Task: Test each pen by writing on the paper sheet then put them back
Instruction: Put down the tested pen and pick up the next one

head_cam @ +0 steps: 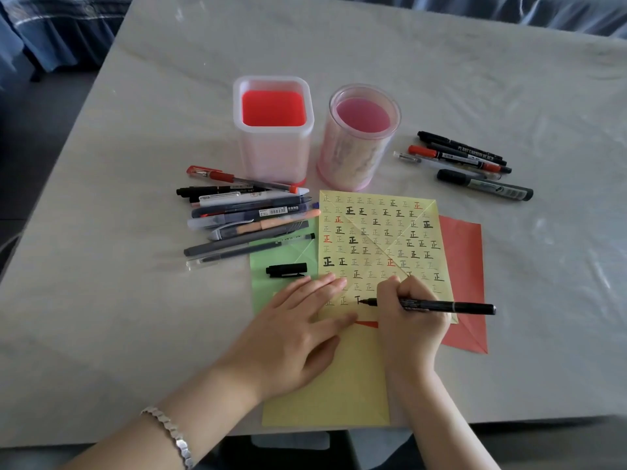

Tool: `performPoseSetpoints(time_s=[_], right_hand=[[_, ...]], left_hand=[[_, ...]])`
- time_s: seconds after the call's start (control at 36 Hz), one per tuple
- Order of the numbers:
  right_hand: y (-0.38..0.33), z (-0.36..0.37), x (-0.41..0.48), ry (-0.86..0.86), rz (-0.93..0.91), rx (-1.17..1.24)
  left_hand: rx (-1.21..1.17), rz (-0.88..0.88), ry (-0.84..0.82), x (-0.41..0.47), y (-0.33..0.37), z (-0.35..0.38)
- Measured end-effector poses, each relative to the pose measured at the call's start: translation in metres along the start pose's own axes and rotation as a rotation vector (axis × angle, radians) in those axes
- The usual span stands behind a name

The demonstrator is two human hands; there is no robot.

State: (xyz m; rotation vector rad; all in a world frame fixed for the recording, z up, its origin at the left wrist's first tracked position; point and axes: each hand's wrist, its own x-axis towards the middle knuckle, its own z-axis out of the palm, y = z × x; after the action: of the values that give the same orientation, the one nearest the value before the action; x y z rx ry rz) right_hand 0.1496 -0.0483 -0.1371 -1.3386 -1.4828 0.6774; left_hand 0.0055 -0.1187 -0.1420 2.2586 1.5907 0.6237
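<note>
Right hand (pixel 412 320) is gripping a marker (pixel 451 306) on the nearly full sheet (pixel 376 232); left hand (pixel 298 320) is pressing flat-fingered; pens (pixel 247 218) are lying unreturned.

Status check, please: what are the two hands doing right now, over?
Right hand grips black marker, tip on yellow sheet, mid-character. Left hand flat, pressing the sheet. Black cap off, lying on green sheet. Nothing blocking.

2 bare forearms show at the bottom edge, each ending in a bare hand: the left hand (pixel 291 330) and the right hand (pixel 410 320). Around the left wrist sits 1 silver-coloured metal bracelet (pixel 169 432), a band of small flat hexagonal links set side by side, with a dull shine.
</note>
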Motion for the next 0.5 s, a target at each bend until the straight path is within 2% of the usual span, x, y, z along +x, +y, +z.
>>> performPoseSetpoints(time_s=[0.5], right_hand=[[0.0000,-0.0008,-0.0006,-0.048,0.045,0.030]], left_hand=[[-0.005,0.001,-0.001,0.0000,-0.0004,0.0005]])
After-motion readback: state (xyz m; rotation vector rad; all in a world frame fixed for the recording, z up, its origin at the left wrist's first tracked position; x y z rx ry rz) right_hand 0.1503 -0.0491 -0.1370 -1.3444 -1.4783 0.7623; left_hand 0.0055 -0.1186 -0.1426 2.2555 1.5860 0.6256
